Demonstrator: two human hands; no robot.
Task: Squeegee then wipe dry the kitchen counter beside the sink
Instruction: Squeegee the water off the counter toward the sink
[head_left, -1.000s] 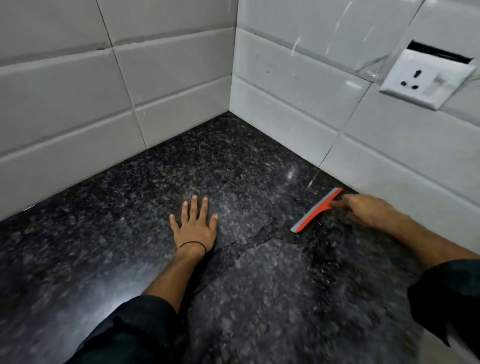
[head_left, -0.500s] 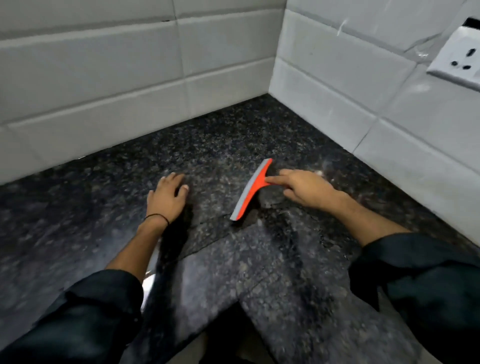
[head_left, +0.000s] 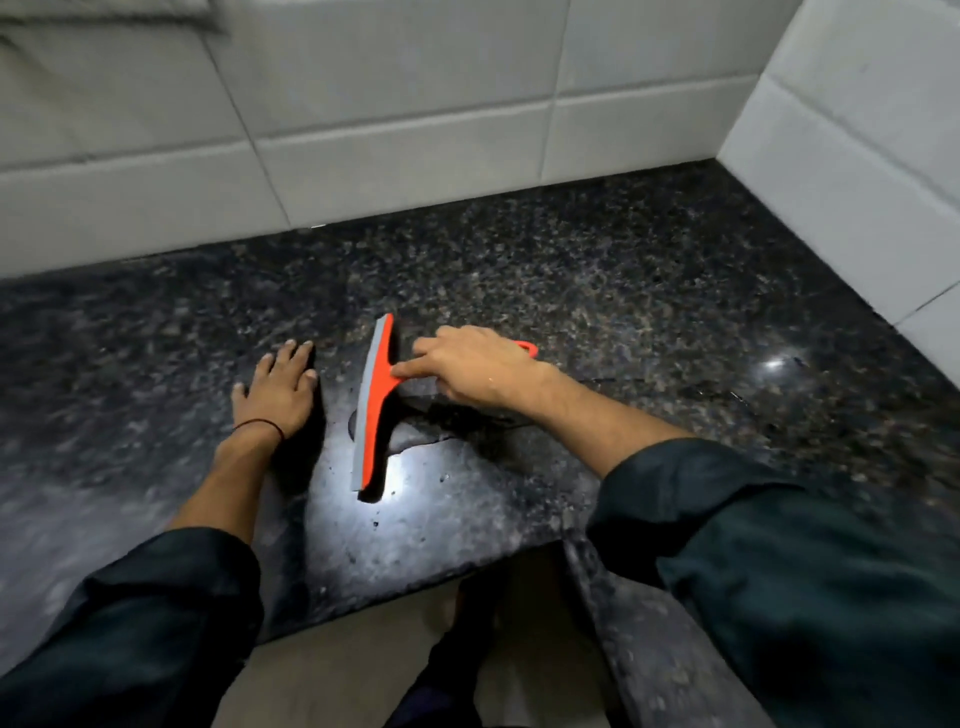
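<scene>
An orange squeegee (head_left: 375, 410) with a grey rubber blade stands on the dark speckled granite counter (head_left: 649, 291), blade edge facing left. My right hand (head_left: 478, 371) grips its handle, index finger stretched toward the blade; the handle's orange end loop shows behind my knuckles. My left hand (head_left: 278, 389) lies flat on the counter just left of the blade, palm down, a black band at the wrist. A wet film with a visible edge sits under and right of the blade.
White tiled walls (head_left: 395, 130) close the counter at the back and on the right, meeting in a corner at the upper right. The counter's front edge (head_left: 415, 587) forms an inner corner below the squeegee, with beige floor and my legs beneath.
My right hand has dragged the squeegee leftward and toward me across the counter, away from the right wall. My left hand stayed flat. The view has shifted left, and the wall socket is out of sight.
</scene>
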